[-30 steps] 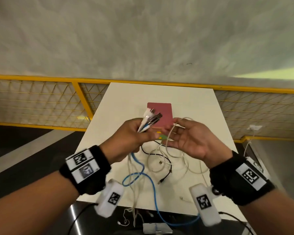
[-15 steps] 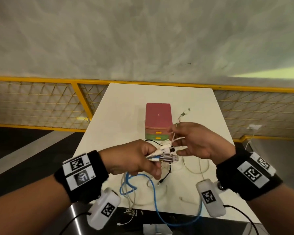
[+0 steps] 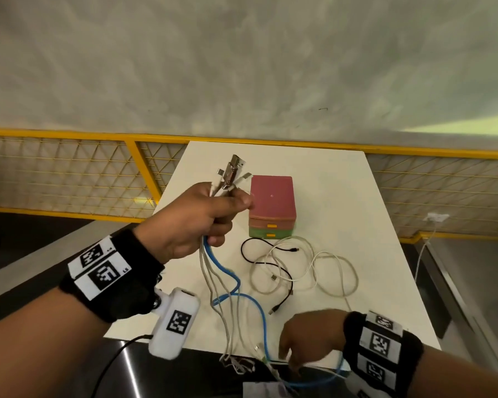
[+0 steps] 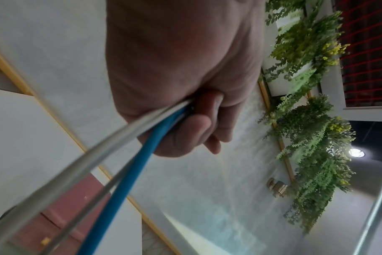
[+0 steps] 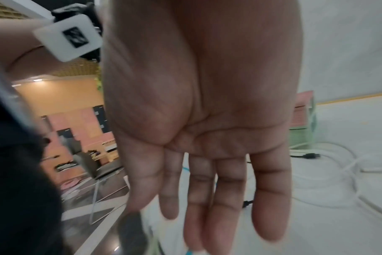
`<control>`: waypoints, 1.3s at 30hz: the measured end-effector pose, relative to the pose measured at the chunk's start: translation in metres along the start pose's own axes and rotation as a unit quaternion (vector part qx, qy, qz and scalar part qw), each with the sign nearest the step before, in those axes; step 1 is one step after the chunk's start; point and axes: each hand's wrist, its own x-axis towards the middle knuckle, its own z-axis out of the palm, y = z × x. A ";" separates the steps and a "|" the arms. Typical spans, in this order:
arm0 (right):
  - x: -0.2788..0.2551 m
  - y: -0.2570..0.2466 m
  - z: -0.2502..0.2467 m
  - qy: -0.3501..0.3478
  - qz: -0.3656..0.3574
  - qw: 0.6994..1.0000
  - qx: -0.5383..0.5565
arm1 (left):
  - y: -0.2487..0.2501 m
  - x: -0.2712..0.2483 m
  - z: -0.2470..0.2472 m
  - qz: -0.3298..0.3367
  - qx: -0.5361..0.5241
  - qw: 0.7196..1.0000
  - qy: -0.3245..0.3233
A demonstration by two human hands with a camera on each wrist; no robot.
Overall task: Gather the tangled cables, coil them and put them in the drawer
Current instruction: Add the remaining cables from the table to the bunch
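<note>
My left hand (image 3: 202,219) is raised over the table's left side and grips a bundle of cable ends (image 3: 230,176), plugs sticking up out of the fist. A blue cable (image 3: 227,277) and several white ones hang from it down past the near table edge; the left wrist view shows the blue cable (image 4: 129,176) running out of the curled fingers (image 4: 199,127). My right hand (image 3: 308,337) is low at the near edge, fingers straight and pointing down in the right wrist view (image 5: 207,172), holding nothing. The small drawer box (image 3: 272,208), pink over green, stands mid-table, its drawers closed.
Loose white cables (image 3: 322,271) and a black cable (image 3: 282,271) lie tangled on the white table (image 3: 357,196) in front of the box. A yellow mesh railing (image 3: 69,173) runs behind the table. A dark surface lies below the near edge.
My left hand has lifted the bundle of plugs up and to the left. My right hand let go of a white cable end and dropped to the near table edge.
</note>
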 end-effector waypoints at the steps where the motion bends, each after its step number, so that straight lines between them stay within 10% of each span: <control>1: 0.007 0.007 -0.001 0.039 0.011 0.999 0.012 | -0.002 0.001 0.002 -0.001 -0.006 1.000 0.001; 5: 0.036 0.041 -0.005 0.227 0.097 0.969 -0.012 | -0.009 0.005 0.010 -0.002 -0.066 0.998 0.015; 15: 0.075 0.052 0.020 0.303 0.122 0.924 -0.198 | -0.015 0.016 0.014 0.029 -0.138 0.990 -0.011; 19: 0.060 0.046 -0.003 0.362 0.088 0.928 0.023 | -0.023 0.025 0.013 0.031 -0.139 0.990 0.015; 24: 0.012 0.033 -0.062 0.487 -0.024 0.737 0.468 | -0.034 0.042 0.017 0.021 -0.188 0.980 0.067; 30: -0.037 -0.016 -0.115 0.609 -0.117 0.549 0.561 | -0.038 0.056 0.036 0.035 -0.230 0.971 0.048; 39: -0.045 -0.032 -0.131 0.669 -0.097 0.582 0.452 | -0.037 0.059 0.060 0.064 -0.237 0.969 -0.004</control>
